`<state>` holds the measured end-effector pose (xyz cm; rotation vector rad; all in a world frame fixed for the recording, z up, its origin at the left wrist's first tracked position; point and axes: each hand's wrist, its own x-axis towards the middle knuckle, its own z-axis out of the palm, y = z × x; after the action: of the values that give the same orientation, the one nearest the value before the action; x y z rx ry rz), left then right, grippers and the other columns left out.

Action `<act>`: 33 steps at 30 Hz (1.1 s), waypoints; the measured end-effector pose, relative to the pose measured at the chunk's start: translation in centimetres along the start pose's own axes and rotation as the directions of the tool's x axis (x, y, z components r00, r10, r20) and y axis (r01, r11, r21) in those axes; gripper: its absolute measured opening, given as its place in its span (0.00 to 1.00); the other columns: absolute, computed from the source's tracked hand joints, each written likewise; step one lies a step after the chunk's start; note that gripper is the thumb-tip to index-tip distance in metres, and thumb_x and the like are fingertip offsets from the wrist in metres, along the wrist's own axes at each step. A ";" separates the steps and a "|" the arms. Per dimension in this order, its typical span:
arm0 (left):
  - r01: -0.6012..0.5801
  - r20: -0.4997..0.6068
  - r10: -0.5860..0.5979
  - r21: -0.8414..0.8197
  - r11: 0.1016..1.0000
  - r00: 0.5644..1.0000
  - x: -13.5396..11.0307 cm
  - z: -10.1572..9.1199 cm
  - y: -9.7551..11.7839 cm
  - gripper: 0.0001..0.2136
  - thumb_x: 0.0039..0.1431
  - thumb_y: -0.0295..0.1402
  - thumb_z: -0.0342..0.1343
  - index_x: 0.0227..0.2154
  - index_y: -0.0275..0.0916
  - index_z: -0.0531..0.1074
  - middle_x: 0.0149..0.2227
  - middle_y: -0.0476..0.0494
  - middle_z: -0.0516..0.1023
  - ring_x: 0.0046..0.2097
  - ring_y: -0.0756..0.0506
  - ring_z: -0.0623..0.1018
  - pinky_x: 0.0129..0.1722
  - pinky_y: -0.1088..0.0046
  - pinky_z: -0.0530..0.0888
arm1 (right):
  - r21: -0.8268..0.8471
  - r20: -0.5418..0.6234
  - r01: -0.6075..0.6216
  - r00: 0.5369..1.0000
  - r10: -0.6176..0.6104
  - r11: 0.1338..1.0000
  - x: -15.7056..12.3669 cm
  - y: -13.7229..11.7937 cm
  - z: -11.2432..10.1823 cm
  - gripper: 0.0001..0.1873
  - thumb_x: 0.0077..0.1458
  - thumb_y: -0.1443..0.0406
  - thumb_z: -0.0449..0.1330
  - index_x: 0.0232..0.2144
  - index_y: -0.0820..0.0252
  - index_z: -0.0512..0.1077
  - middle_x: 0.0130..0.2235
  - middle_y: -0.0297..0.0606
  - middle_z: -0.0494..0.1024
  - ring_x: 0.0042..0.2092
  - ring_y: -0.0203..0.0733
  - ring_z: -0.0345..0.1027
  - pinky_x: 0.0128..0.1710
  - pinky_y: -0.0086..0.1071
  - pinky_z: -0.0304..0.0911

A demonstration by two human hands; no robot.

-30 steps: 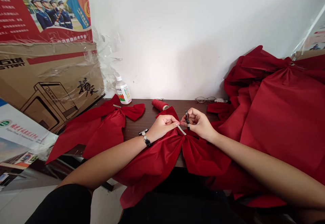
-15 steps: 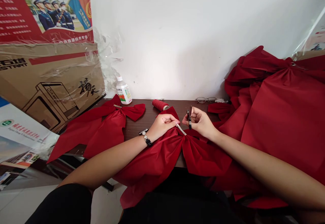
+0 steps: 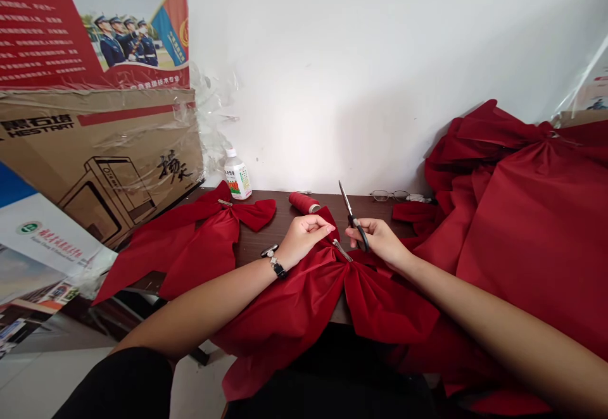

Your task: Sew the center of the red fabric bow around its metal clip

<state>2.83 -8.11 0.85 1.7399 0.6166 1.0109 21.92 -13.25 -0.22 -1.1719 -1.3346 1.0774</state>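
The black-handled scissors point(image 3: 354, 219) are gripped narrowly in the right hand point(image 3: 380, 242), with the closed blades pointed up and away from the fabric; the fingers point(image 3: 373, 229) curl around the handles, and how they sit in the loops is hidden. The left hand point(image 3: 304, 238) is held loosely curled, its fingertips point(image 3: 330, 228) laid against the gathered centre of a large red bow point(image 3: 294, 305); whether any cloth is pinched cannot be told. That bow is spread across the edge of a dark wooden table point(image 3: 259, 248), and a narrow metal clip point(image 3: 342, 250) is seen at its centre, just beside the left hand. A spool of red thread point(image 3: 304, 202) is placed just beyond the left hand; a second red bow point(image 3: 194, 235) is laid to the left; a heap of red bows point(image 3: 522, 216) is piled to the right, cut off by the frame edge; a plastic bottle point(image 3: 237, 175) and a pair of glasses point(image 3: 389, 195) are placed against the wall.
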 end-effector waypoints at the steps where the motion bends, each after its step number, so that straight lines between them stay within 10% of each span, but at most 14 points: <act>1: -0.004 -0.029 0.004 -0.017 1.000 1.000 0.0 0.0 0.0 0.13 0.51 0.41 0.61 0.27 0.34 0.73 0.16 0.55 0.64 0.18 0.57 0.56 0.20 0.78 0.54 | -0.009 0.018 0.002 1.000 -0.001 1.000 -0.1 0.0 0.0 0.24 0.41 0.49 0.68 0.22 0.64 0.66 0.18 0.31 0.69 0.18 0.25 0.51 0.19 0.24 0.45; 9: -0.095 -0.289 0.065 -0.092 0.991 0.955 0.7 -0.9 0.4 0.14 0.50 0.42 0.62 0.27 0.34 0.73 0.20 0.53 0.68 0.20 0.57 0.57 0.21 0.78 0.55 | -0.011 0.351 -0.156 0.924 0.150 0.988 -1.1 -0.4 0.6 0.27 0.50 0.43 0.57 0.26 0.62 0.62 0.19 0.28 0.63 0.18 0.25 0.45 0.17 0.22 0.36; 33: -0.172 -0.333 0.198 0.105 0.979 0.922 1.1 -1.3 -0.6 0.11 0.53 0.37 0.58 0.24 0.34 0.69 0.19 0.53 0.62 0.22 0.55 0.58 0.23 0.77 0.55 | -0.155 0.325 0.060 0.946 -0.006 0.986 -0.9 0.5 1.0 0.28 0.52 0.42 0.56 0.22 0.62 0.62 0.16 0.28 0.61 0.19 0.28 0.49 0.22 0.28 0.42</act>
<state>2.33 -6.36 0.89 1.7224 0.7235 1.4610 20.95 -14.09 -0.96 -1.1174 -1.7199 1.1905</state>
